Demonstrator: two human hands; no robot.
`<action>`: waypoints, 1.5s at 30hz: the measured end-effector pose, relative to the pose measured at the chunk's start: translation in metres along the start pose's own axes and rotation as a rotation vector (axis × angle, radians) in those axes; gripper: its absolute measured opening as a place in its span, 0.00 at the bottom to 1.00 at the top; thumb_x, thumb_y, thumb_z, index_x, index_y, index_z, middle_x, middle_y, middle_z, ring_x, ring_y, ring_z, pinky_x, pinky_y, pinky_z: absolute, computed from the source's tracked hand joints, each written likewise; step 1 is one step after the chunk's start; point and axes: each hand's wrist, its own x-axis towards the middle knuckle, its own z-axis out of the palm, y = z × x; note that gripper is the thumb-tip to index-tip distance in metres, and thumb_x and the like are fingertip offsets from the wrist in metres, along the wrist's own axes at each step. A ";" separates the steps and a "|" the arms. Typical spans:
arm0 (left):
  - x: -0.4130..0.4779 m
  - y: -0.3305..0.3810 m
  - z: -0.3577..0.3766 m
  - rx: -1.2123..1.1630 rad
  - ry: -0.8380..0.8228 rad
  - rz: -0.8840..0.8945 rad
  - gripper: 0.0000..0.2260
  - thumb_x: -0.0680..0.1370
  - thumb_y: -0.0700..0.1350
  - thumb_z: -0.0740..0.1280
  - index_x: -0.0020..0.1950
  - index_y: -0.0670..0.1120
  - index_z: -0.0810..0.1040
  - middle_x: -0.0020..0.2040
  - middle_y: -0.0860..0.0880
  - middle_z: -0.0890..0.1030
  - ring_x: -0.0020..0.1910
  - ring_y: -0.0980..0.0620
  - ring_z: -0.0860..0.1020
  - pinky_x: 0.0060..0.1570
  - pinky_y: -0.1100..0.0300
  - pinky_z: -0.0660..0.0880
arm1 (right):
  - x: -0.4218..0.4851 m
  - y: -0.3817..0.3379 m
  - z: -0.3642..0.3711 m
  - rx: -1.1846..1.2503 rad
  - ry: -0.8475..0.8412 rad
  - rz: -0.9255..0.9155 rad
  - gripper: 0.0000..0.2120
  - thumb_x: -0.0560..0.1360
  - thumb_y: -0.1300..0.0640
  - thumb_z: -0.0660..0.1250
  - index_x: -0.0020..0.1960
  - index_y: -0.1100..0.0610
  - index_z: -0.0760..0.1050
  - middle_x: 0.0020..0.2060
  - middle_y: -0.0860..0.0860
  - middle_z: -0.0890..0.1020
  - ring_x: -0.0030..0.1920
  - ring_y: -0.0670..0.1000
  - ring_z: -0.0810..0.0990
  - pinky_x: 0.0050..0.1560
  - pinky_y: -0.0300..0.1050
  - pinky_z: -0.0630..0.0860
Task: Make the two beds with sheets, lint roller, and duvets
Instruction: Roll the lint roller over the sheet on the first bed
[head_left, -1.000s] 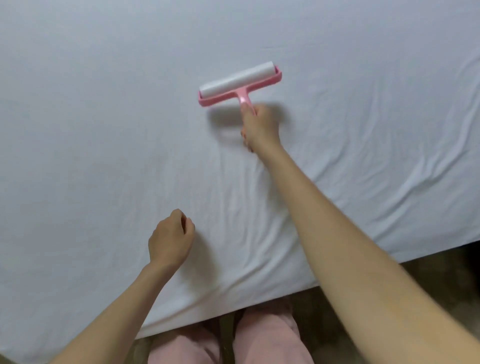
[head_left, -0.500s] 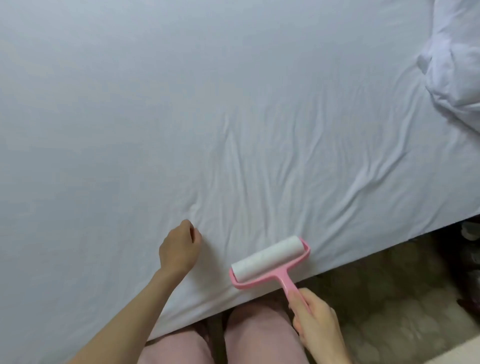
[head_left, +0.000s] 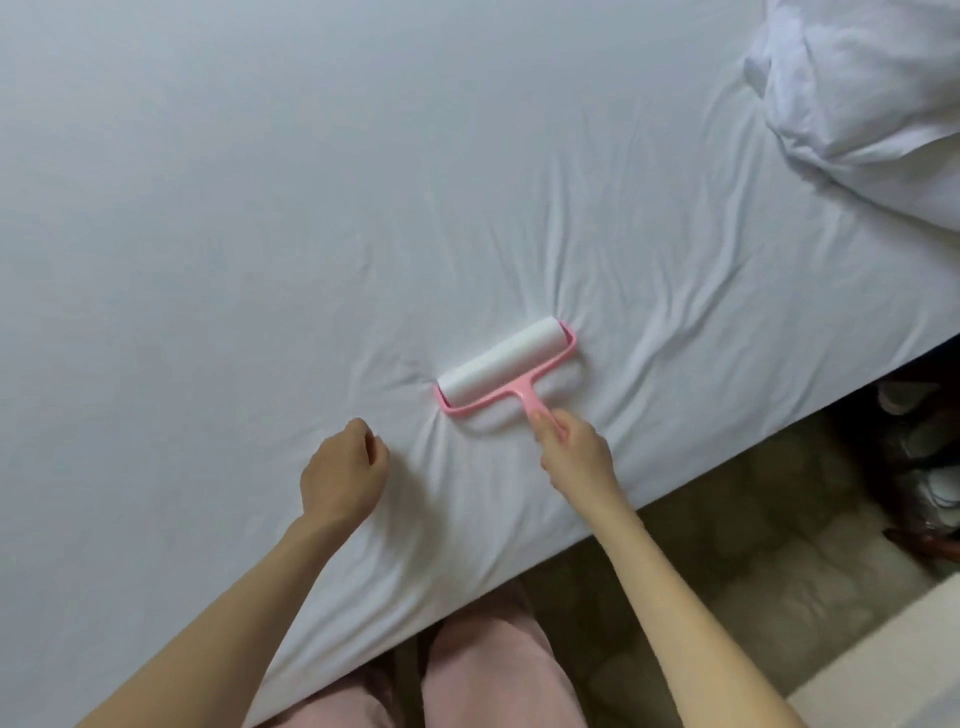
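A white sheet (head_left: 311, 208) covers the bed and fills most of the view, wrinkled near its front edge. A pink lint roller (head_left: 506, 371) with a white roll lies pressed on the sheet, creases fanning out from it. My right hand (head_left: 574, 454) grips its pink handle from the near side. My left hand (head_left: 343, 470) rests on the sheet to the left of the roller, fingers curled into a loose fist with nothing in it. A bunched white duvet (head_left: 872, 104) sits at the top right of the bed.
The bed's front edge runs diagonally from bottom left to right. Beyond it lies a patterned floor (head_left: 727, 571), with dark clutter (head_left: 919, 467) under the bed at the right. My knees in pink trousers (head_left: 483, 680) touch the bed. A pale surface (head_left: 893, 670) shows at bottom right.
The roller was far out on the sheet, then pulled back to the bed's edge, and now sits pushed forward onto the sheet again. My left hand has stayed curled on the sheet.
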 end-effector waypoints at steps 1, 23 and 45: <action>-0.001 0.002 0.001 0.009 -0.020 -0.002 0.09 0.79 0.43 0.56 0.39 0.43 0.66 0.33 0.48 0.73 0.31 0.49 0.69 0.29 0.57 0.62 | -0.030 0.027 -0.002 -0.001 0.001 0.051 0.19 0.79 0.43 0.55 0.36 0.55 0.70 0.29 0.50 0.71 0.31 0.50 0.70 0.34 0.45 0.67; 0.022 0.040 0.017 0.045 0.000 0.078 0.09 0.79 0.44 0.57 0.41 0.42 0.68 0.34 0.48 0.73 0.32 0.48 0.69 0.28 0.57 0.61 | 0.028 0.023 -0.064 0.161 0.107 0.108 0.19 0.78 0.42 0.58 0.37 0.55 0.71 0.26 0.50 0.70 0.25 0.48 0.66 0.26 0.40 0.62; -0.019 -0.191 -0.042 -0.047 0.116 -0.216 0.08 0.78 0.43 0.56 0.41 0.42 0.68 0.35 0.46 0.75 0.31 0.48 0.70 0.29 0.57 0.63 | 0.057 -0.181 0.135 0.420 -0.083 0.028 0.15 0.78 0.45 0.57 0.41 0.55 0.68 0.27 0.53 0.67 0.19 0.48 0.62 0.24 0.33 0.60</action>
